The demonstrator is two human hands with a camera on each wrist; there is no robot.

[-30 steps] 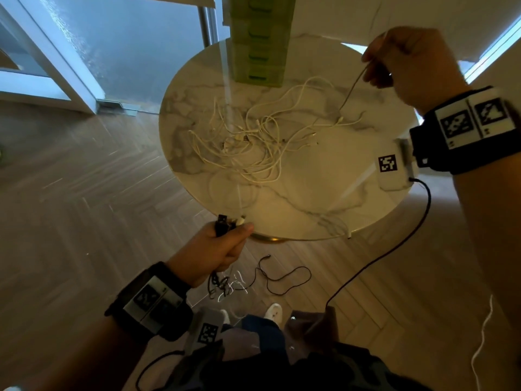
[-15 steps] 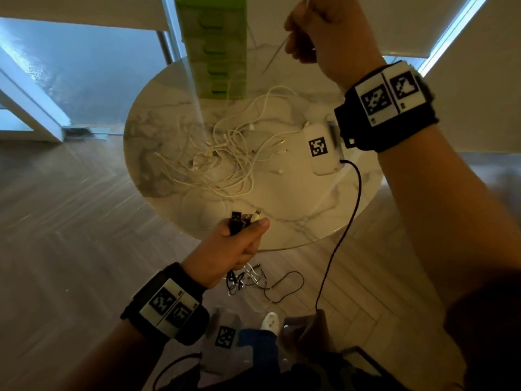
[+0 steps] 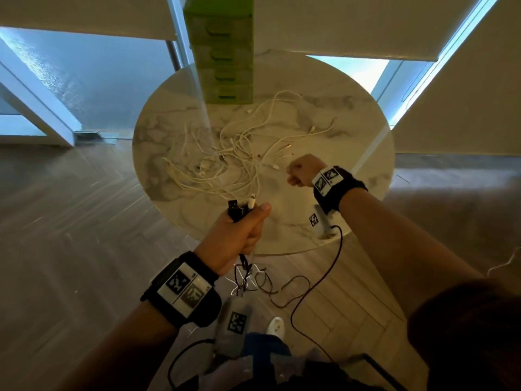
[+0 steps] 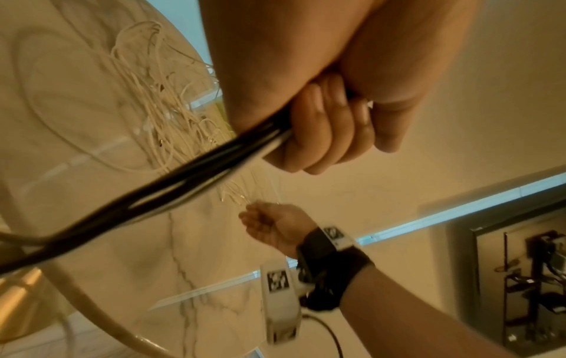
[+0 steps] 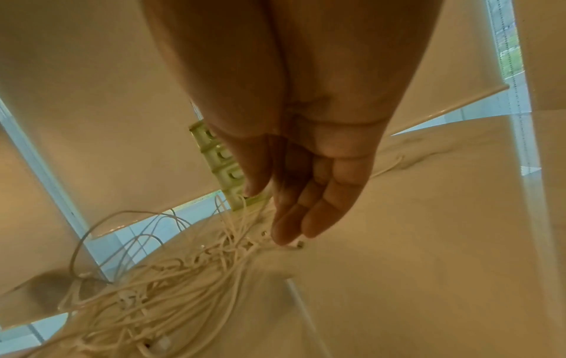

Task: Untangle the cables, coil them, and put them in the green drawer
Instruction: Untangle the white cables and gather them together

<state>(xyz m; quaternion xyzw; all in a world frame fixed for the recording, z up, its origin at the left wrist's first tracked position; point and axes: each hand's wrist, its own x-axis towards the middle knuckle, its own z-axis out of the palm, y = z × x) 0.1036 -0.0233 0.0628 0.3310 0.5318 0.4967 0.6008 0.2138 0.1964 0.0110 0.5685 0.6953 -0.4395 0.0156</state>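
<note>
**Right hand nearer the tangle**

My left hand (image 3: 239, 235) is gripping a bundle of black cables (image 4: 171, 174) at the table's near edge. The white cable tangle (image 3: 236, 162) is sprawling sideways across the table (image 3: 352, 114); my right hand (image 3: 300, 173), fingers relaxed and empty, is hovering just beside it.

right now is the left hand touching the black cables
Touching. The left wrist view shows the left hand with fingers curled round the black cables; the head view shows their plugs sticking out above the fist.

Round marble table (image 3: 352, 153) — tangled white cables (image 3: 239, 162), green drawer unit (image 3: 225, 66) on top.
</note>
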